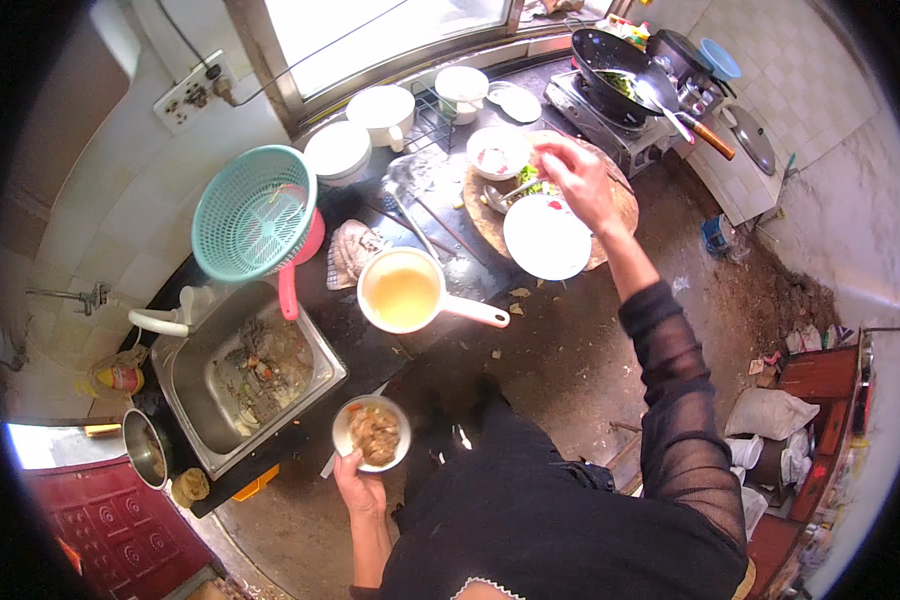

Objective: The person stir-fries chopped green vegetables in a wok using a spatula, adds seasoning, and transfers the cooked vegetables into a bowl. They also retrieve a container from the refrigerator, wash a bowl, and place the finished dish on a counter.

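My left hand [360,487] grips the rim of a small white bowl [339,444], which holds brown, sliced-looking food [377,435]. This bowl is close to my body, by the counter's front edge. Above a round wooden chopping board [621,195] is my right hand [576,176], its fingers bent; whether anything is between them cannot be made out. Beneath and beside it are a white bowl [547,240], a smaller white bowl [497,154] with some reddish contents, a metal ladle [497,200] and chopped green vegetables [527,176].
A long-handled pot [474,309] of yellowish liquid stands on the counter near a cloth [352,251] and chopsticks [450,229]. Left are a steel sink [195,390] with food scraps and a turquoise colander [221,232]. A wok [607,52] sits on a gas stove [570,94].
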`<state>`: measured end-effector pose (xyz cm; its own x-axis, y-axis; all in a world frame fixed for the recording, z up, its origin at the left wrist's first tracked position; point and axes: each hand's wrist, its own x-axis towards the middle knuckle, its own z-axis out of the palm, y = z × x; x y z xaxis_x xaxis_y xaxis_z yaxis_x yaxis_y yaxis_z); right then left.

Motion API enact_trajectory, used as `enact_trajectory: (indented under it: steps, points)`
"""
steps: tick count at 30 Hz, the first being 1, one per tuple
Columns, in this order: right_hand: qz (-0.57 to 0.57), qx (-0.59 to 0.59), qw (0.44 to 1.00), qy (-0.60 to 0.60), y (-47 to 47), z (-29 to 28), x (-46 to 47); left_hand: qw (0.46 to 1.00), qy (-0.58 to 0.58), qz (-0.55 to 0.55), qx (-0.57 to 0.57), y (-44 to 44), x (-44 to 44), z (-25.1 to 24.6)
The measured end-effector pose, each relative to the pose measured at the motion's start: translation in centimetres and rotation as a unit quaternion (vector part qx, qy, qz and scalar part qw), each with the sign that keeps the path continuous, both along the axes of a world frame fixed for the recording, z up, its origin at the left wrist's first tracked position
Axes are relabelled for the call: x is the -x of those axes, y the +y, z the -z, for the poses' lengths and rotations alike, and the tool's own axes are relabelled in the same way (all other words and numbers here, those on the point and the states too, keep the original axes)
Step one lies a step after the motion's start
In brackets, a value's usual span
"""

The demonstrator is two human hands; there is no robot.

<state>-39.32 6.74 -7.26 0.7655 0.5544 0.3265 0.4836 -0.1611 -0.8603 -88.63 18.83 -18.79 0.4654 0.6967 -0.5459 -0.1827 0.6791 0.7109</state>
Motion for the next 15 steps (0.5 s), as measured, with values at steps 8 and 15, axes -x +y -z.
enact_trajectory:
  steps: [8,15]
  points:
    - [0.035,-0.043,0.990,0.129,-9.6,5.2,7.1,0.964,-0.067,0.229,-0.119,-3.2,-19.3,-3.2]
    - [-0.111,0.015,0.988,-0.104,-8.4,4.5,7.1,0.943,-0.077,0.277,-0.167,-6.3,-30.3,-3.2]
